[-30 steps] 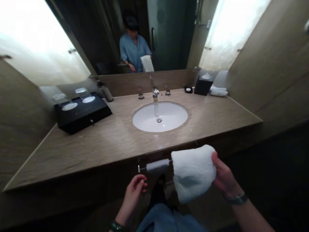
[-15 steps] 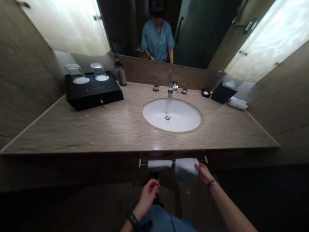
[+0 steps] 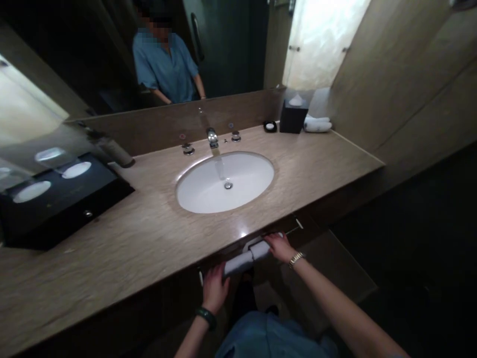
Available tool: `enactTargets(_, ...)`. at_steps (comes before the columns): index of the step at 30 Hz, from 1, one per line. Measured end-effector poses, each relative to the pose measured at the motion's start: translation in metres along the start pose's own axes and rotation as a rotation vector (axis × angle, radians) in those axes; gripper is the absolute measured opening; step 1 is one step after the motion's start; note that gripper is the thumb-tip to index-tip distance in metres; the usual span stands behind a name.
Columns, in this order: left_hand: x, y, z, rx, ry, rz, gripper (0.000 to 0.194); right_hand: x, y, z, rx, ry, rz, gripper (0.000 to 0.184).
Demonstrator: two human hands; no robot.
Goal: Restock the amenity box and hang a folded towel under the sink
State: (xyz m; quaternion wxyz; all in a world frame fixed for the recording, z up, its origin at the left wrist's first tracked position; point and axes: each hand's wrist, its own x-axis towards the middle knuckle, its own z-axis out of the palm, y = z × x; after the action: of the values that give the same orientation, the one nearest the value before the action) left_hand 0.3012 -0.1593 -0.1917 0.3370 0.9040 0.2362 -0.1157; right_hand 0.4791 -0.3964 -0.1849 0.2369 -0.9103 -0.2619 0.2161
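Two white towels hang side by side over a rail below the counter's front edge. My left hand [image 3: 215, 289] is at the outer end of the left towel [image 3: 238, 263], its fingers bent over the edge and its thumb on the near side. My right hand [image 3: 280, 247] grips the right towel [image 3: 260, 250] from above, fingers over its top. The inner ends of the towels meet between my hands. Parts of the rail [image 3: 294, 229] show beyond the right hand; the fingertips are partly hidden.
An oval white sink [image 3: 208, 196] is set in the stone counter [image 3: 141, 238], with a chrome faucet [image 3: 212, 137] behind it. A black box [image 3: 67, 199] with glasses stands left, near a dispenser bottle [image 3: 115, 151]. A tissue box [image 3: 292, 118] and rolled towels [image 3: 317, 125] lie right.
My left hand has moved from free air onto the left towel. My right hand has shifted from the right towel's outer edge onto its top. The view has turned right and tilted.
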Motion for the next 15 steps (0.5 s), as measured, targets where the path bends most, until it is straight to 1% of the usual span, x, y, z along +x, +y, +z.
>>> enactTargets(2,0.017,0.003,0.0,0.101,-0.091,-0.012,0.047,0.001,-0.007,0.008,0.012,-0.028,-0.02,0.047)
enactTargets(5,0.031,0.01,-0.003,0.196,-0.195,0.024,0.044,-0.013,-0.003,0.006,0.081,0.046,0.018,0.044)
enactTargets(7,0.035,0.021,-0.006,0.243,-0.235,0.068,0.044,-0.037,0.012,0.002,0.143,0.125,0.098,0.046)
enactTargets(9,0.04,0.042,-0.006,0.28,-0.254,0.125,0.044,-0.072,0.034,0.005,0.21,0.182,0.227,0.046)
enactTargets(10,0.045,0.056,-0.004,0.292,-0.26,0.164,0.046,-0.093,0.046,0.01,0.245,0.194,0.303,0.044)
enactTargets(12,0.058,0.088,0.007,0.311,-0.265,0.252,0.053,-0.135,0.068,0.031,0.322,0.188,0.45,0.04)
enactTargets(15,0.083,0.134,0.034,0.361,-0.293,0.327,0.062,-0.189,0.088,0.081,0.466,0.155,0.617,0.034)
